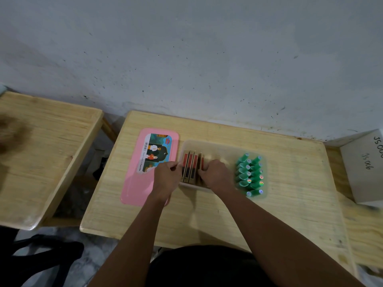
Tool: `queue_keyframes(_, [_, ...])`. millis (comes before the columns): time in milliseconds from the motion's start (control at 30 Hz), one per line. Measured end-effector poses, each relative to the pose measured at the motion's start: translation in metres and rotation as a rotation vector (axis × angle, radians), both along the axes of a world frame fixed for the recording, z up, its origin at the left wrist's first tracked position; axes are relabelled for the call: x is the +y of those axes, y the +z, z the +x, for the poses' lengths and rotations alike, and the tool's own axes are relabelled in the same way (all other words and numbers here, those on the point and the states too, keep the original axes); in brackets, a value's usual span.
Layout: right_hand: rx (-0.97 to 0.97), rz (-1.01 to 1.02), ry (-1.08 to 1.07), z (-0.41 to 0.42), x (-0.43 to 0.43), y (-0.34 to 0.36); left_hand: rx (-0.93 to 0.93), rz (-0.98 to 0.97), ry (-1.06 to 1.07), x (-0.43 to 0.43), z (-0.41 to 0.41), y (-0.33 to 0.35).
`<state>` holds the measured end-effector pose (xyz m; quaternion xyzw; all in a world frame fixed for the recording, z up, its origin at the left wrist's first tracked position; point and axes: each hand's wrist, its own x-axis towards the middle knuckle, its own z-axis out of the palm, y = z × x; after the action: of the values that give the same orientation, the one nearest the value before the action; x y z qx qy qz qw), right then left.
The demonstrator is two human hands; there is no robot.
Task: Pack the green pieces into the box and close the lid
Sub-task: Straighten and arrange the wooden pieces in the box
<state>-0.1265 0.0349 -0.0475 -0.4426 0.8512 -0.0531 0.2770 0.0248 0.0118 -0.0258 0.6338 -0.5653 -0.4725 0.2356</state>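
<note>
- We see a clear plastic box [209, 144] sitting on a light wooden table [290, 193], with its lid off.
- The pink lid [132, 189] lies flat on the table at 9 o'clock from the box, just beside it. It has a picture sticker on top.
- The green pieces [249, 174] stand packed in two rows at the 3 o'clock end of the box. Many have little shiny round stickers on their tips.
- Some thin brown packs with red stripes [189, 167] stand on edge in a row at the 9 o'clock end of the box.
- Our left hand [166, 177] is at the 9 o'clock side of those packs. Its fingers are curled and press on the outer pack, partly over the pink lid.
- Our right hand [216, 174] is inside the box at the 3 o'clock side of the packs. Its fingers are bent and push against them, so the packs sit between both hands.
- The green pieces are at 3 o'clock from our right hand, near it but not touching. Neither hand holds a green piece.
- A white cardboard box [364, 166] with writing sits far off at 3 o'clock.
- Another wooden table [41, 152] stands at 9 o'clock, apart from ours.
</note>
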Motion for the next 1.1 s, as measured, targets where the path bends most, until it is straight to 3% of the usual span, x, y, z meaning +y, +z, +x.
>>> queue_keyframes(267, [-0.025,-0.012,0.000,-0.001,0.000,-0.005,-0.024,-0.014,-0.019,-0.001,0.000,0.001])
queue_keyframes(467, [-0.144,0.004,0.141,-0.008,0.002,-0.005,-0.025,-0.023,-0.022,0.000,0.000,-0.001])
queue_keyframes(633, [0.060,-0.089,0.072,-0.024,0.004,0.015,-0.042,-0.032,-0.035,-0.001,0.001,-0.003])
queue_keyframes(733, [0.126,-0.014,0.040,-0.029,0.004,0.021,-0.050,-0.041,-0.037,-0.001,0.001,-0.003])
queue_keyframes(900, [0.178,0.062,0.134,-0.021,0.005,0.011,-0.065,-0.047,-0.056,-0.001,0.001,-0.003])
queue_keyframes(1100, [0.109,0.025,0.072,-0.016,0.008,0.015,-0.078,-0.064,-0.058,-0.002,0.001,-0.004])
